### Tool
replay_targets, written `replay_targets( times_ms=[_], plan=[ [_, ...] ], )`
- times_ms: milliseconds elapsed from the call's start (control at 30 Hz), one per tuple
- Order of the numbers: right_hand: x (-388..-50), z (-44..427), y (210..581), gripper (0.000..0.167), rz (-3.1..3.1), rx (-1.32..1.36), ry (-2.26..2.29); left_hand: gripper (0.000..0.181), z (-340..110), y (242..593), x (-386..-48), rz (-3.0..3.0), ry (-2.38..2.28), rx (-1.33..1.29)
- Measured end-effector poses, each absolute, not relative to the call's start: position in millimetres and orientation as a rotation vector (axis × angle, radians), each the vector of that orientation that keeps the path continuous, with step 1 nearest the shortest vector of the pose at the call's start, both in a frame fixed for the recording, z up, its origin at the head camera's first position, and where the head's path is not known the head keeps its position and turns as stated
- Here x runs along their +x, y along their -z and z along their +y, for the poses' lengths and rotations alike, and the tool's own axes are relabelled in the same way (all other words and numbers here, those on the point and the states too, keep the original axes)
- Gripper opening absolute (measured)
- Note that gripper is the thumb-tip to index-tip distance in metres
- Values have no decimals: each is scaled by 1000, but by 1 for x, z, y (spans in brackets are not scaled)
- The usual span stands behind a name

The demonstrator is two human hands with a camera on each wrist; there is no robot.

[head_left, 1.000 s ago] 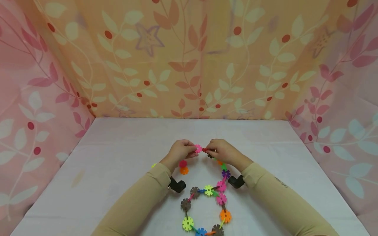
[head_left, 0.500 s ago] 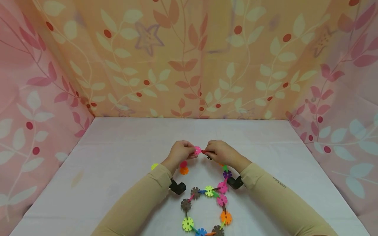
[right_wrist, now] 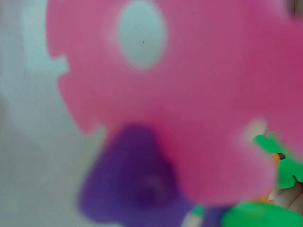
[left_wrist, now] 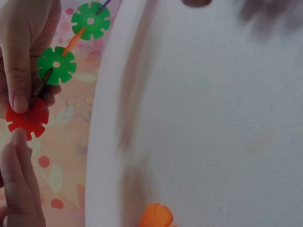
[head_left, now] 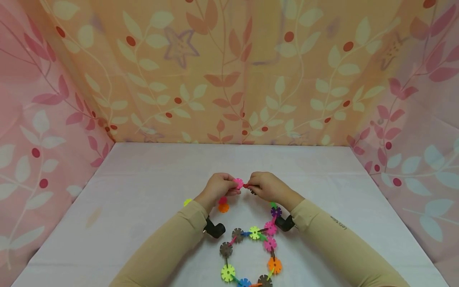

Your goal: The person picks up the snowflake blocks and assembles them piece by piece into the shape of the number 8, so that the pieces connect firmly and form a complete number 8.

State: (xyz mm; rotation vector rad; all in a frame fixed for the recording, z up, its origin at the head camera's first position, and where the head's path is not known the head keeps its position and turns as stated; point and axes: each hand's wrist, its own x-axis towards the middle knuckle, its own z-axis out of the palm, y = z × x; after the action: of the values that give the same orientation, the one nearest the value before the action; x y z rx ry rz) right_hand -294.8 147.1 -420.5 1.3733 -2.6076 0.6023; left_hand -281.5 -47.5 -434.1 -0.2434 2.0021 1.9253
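Thumb and fingers of my left hand (head_left: 219, 186) pinch a pink notched disc (head_left: 238, 183) in the head view. My right hand (head_left: 270, 189) pinches a red notched disc (left_wrist: 28, 122), seen best in the left wrist view. The pink and red discs meet between the hands; whether their slots interlock cannot be told. From the red disc a dark link leads to green discs (left_wrist: 57, 65) of a chain. That chain runs below the right hand, past a purple disc (head_left: 276, 211), to a ring of joined discs (head_left: 226, 250). A blurred pink disc (right_wrist: 208, 94) fills the right wrist view.
Left of centre on the white table (head_left: 143, 179) lie an orange disc (head_left: 224, 208), a reddish-pink disc (head_left: 223, 199) and a yellow disc (head_left: 188, 202). Black wrist cameras (head_left: 215, 230) sit under both forearms. Patterned curtains (head_left: 229, 71) stand behind and at both sides.
Both hands have shifted slightly toward me, with the pink and red discs drifting a little left. The right hand now covers the orange part of the chain. Both hands keep their pinch.
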Motion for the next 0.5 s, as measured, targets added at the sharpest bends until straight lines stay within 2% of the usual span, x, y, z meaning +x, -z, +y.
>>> replay_targets(
  times_ms=[500],
  plan=[
    [-291, 146, 413, 11, -2672, 1310, -582, 9, -44, 429, -276, 1887, -2090, -279]
  ],
)
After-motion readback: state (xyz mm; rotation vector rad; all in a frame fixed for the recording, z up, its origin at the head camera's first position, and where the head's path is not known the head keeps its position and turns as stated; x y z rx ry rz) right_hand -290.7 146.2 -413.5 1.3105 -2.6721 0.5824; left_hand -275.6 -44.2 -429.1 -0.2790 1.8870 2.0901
